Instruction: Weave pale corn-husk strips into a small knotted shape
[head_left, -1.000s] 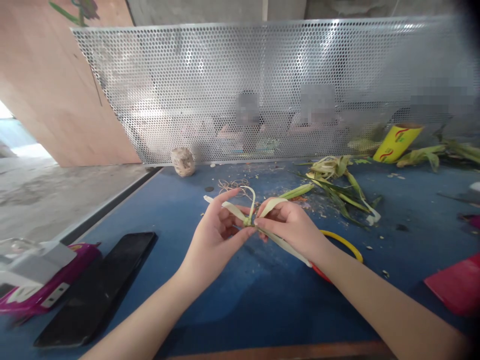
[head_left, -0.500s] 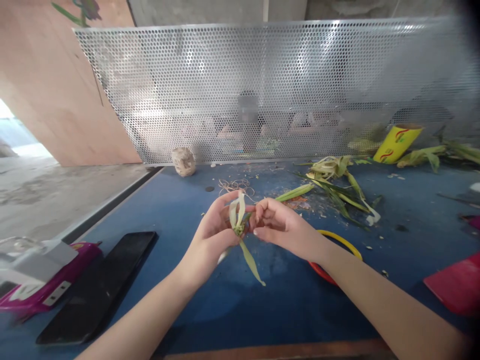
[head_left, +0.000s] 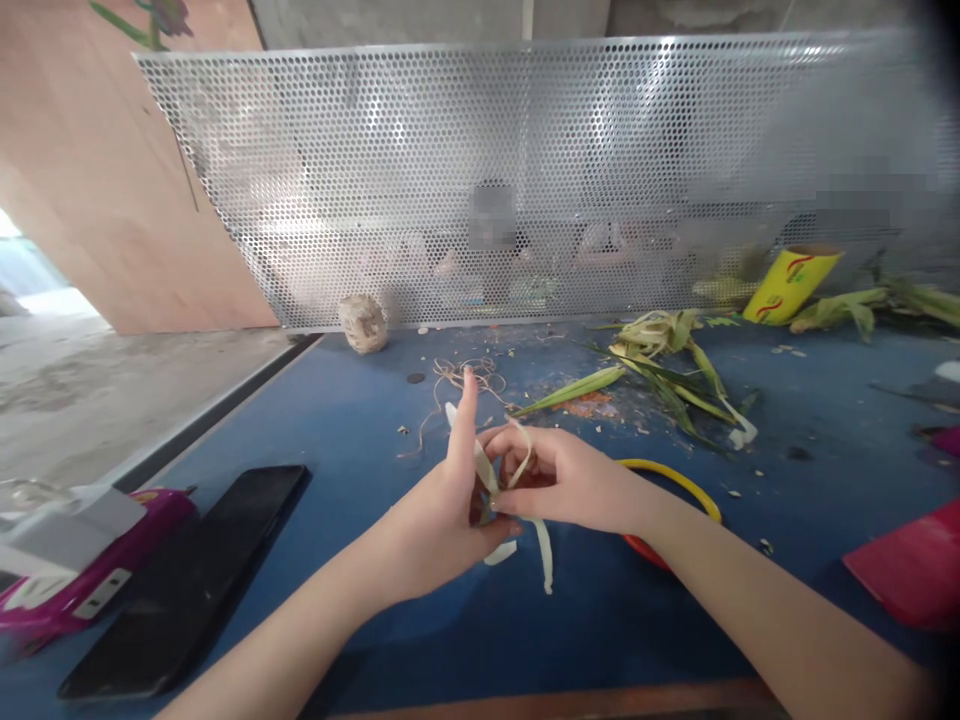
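Observation:
Pale strips of corn husk (head_left: 545, 558), joined in a small bundle, are between my two hands over the blue table. My right hand (head_left: 559, 475) is closed, pinching the strips between thumb and curled fingers. Wrapped partly round the bundle from the other side is my left hand (head_left: 427, 520). One of its fingers points up and its thumb lies below the strips; its other fingers are largely hidden. A looped strip rises above the right fingers, and loose ends hang beneath. Just beyond the hands lie tangled thin string (head_left: 469, 375) and a green husk leaf (head_left: 574, 390).
A phone (head_left: 187, 580) and a magenta power strip (head_left: 105, 570) lie at left. A ball of twine (head_left: 363, 324) stands before the perforated metal screen (head_left: 450, 130). At right are a husk pile (head_left: 660, 340), a yellow roll (head_left: 791, 285), a yellow-red ring (head_left: 679, 480) and a red object (head_left: 911, 565).
My left hand has turned, and one finger now points upward. Both hands have come down slightly with the husk strips, whose loose ends have shifted. More of the string shows behind them.

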